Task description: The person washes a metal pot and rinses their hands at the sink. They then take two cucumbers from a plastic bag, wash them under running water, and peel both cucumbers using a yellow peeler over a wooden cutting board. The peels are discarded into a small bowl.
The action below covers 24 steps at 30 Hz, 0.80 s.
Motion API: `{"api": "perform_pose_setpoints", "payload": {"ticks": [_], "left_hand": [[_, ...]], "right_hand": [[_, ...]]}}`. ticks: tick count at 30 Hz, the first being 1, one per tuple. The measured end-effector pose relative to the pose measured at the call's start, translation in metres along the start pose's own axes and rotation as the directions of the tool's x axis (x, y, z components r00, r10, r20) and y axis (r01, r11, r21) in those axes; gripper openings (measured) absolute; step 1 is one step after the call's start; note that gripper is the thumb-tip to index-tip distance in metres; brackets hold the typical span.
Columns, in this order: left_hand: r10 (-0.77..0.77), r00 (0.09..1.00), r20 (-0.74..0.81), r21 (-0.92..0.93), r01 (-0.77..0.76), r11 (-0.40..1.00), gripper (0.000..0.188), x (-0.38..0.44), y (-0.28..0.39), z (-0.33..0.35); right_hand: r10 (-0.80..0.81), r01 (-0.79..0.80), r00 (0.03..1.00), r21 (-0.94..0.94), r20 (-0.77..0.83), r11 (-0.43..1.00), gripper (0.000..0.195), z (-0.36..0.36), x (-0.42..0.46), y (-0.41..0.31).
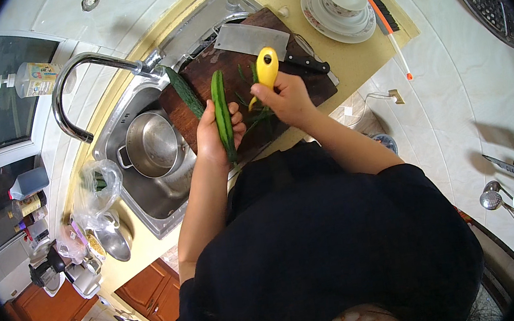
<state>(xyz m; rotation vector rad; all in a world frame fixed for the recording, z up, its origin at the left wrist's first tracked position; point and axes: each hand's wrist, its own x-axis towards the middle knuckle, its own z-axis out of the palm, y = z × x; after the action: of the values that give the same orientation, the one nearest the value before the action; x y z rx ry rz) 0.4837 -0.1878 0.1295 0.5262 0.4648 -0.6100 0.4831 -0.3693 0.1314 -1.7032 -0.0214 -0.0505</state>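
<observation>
A partly peeled cucumber [221,110], striped light and dark green, stands up from the grip of my left hand [216,134]. My right hand [290,99] holds a yellow-handled peeler [267,69], its working end pointing down and mostly hidden by my fingers. Beneath both hands lies a dark wooden cutting board [179,107], scattered with thin green peel strips [257,120]. An unpeeled cucumber [185,92] rests along the board's left side. Across the far part of the board lies a cleaver [251,39] with a black handle [307,63].
The board bridges part of a steel sink [148,206] containing a metal pot [151,144]. A curved faucet [59,95] arches over the left basin. Stacked plates and a bowl [339,11] stand far right, beside an orange-and-white brush [387,27]. A plastic bag [98,188] sits left of the sink.
</observation>
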Motion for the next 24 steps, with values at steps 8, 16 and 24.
{"api": "perform_pose_setpoints", "payload": {"ticks": [8, 16, 24], "left_hand": [[0.003, 0.999, -0.039, 0.007, -0.003, 1.0, 0.04, 0.006, 0.001, -0.005], [0.052, 0.991, -0.126, 0.074, -0.043, 0.996, 0.041, 0.003, 0.001, -0.009], [0.002, 0.989, -0.147, 0.052, 0.005, 0.999, 0.038, 0.008, -0.002, -0.005]], "right_hand": [[0.174, -0.01, 0.977, -0.783, 0.125, 0.622, 0.042, -0.002, 0.021, 0.035], [0.121, 0.014, 0.987, -0.801, 0.108, 0.599, 0.036, -0.027, 0.033, 0.016], [-0.09, 0.044, 0.983, 0.268, 0.162, 0.962, 0.019, 0.018, -0.009, -0.02]]}}
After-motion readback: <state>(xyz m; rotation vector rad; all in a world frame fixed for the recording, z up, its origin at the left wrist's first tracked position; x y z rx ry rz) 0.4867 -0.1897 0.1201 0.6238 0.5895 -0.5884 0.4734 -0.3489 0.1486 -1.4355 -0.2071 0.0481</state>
